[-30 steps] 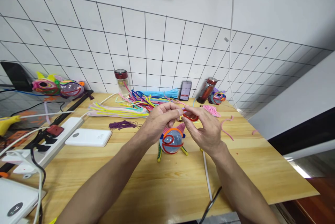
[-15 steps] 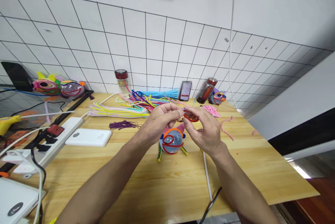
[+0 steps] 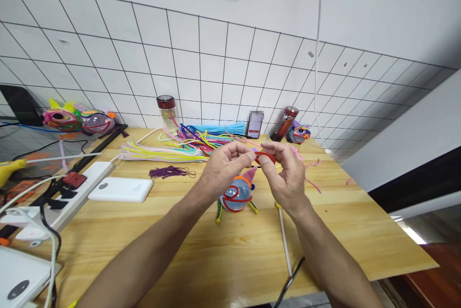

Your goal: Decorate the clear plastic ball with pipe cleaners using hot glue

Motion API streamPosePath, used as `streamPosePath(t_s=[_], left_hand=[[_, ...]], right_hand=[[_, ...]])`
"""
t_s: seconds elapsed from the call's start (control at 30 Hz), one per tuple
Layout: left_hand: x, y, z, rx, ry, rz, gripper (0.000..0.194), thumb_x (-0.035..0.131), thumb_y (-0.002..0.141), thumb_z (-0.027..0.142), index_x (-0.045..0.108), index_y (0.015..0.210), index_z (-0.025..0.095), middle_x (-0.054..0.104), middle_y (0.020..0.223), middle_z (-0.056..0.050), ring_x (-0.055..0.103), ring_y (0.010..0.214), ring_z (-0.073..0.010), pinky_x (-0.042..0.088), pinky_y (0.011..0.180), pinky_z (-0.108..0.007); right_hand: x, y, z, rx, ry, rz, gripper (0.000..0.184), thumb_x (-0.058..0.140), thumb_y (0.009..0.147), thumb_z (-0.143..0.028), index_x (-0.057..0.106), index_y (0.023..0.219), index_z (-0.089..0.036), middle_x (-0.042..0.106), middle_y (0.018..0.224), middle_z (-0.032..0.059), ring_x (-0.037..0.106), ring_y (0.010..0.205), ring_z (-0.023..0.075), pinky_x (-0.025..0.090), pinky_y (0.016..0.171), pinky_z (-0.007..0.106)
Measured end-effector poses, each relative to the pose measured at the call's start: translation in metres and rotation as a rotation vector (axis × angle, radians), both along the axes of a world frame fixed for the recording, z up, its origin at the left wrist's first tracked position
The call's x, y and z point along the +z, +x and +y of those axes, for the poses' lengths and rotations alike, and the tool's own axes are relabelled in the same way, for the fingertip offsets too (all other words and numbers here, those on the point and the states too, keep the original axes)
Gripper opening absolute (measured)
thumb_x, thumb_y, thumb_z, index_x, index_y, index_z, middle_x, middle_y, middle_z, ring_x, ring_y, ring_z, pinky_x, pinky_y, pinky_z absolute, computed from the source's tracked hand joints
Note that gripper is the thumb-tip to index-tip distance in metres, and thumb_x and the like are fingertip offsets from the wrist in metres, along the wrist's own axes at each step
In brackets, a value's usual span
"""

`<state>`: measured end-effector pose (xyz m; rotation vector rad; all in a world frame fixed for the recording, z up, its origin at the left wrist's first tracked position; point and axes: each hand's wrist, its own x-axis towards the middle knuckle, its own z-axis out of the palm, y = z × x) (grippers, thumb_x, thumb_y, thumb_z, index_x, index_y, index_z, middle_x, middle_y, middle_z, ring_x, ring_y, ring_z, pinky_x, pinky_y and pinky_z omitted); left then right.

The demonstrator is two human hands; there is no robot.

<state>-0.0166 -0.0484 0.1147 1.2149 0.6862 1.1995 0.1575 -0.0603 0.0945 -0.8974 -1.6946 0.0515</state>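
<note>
Between my two hands is a curled red pipe cleaner (image 3: 266,156), held above the table. My left hand (image 3: 230,164) pinches one end of it with thumb and fingertips. My right hand (image 3: 284,171) has its thumb against the red loop, with the fingers curved around behind it. Just below stands a clear ball figure (image 3: 236,194) trimmed with red and orange pipe cleaners, a pink cone on top and yellow-green legs. My left hand covers part of its upper left side.
Bundles of coloured pipe cleaners (image 3: 162,152) lie behind my hands, near a purple tassel (image 3: 169,171). A white power bank (image 3: 120,189) and a power strip (image 3: 86,181) are on the left. A glass bottle (image 3: 167,111), phone (image 3: 255,124) and brown flask (image 3: 284,124) stand along the wall.
My right hand's fingers have lifted and spread a little, and its thumb has moved onto the red loop. The loop looks flatter. My left hand keeps its pinch.
</note>
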Motion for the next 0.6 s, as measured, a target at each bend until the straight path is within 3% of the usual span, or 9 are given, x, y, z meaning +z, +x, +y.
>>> streamPosePath(t_s=[0.1,0.2,0.37,0.6], left_hand=[[0.0,0.001,-0.001,0.013,-0.004,-0.004,0.032,0.092,0.071,0.039,0.07,0.08,0.018,0.062,0.066,0.003,0.053,0.06,-0.0105,0.042,0.056,-0.023],[0.0,0.001,-0.001,0.019,0.008,-0.002,0.032,0.092,0.071,0.039,0.07,0.08,0.018,0.062,0.065,0.003,0.054,0.06,-0.0107,0.043,0.057,-0.023],[0.0,0.002,-0.001,0.025,-0.005,-0.005,0.031,0.091,0.072,0.039,0.069,0.08,0.018,0.059,0.061,0.005,0.048,0.053,-0.0084,0.039,0.051,-0.022],[-0.002,0.003,-0.001,-0.003,-0.022,-0.018,0.034,0.091,0.073,0.041,0.068,0.081,0.017,0.059,0.061,0.005,0.046,0.051,-0.0076,0.039,0.05,-0.022]], right_hand=[[0.003,0.001,-0.001,0.022,-0.115,0.012,0.008,0.065,0.102,-0.028,0.07,0.105,-0.023,0.08,0.089,0.0019,0.076,0.074,0.0178,0.063,0.067,0.031],[0.002,0.001,-0.001,0.047,-0.181,0.038,0.01,0.065,0.102,-0.031,0.069,0.097,-0.023,0.077,0.084,0.0013,0.073,0.072,0.0173,0.062,0.066,0.03],[-0.006,-0.001,0.0,0.122,-0.222,0.172,0.025,0.068,0.102,-0.035,0.067,0.124,-0.025,0.077,0.093,0.0013,0.076,0.079,0.0172,0.066,0.068,0.029],[-0.007,-0.003,0.001,0.071,-0.174,0.139,0.021,0.07,0.101,-0.031,0.07,0.121,-0.026,0.079,0.112,0.0049,0.077,0.08,0.016,0.067,0.065,0.028]])
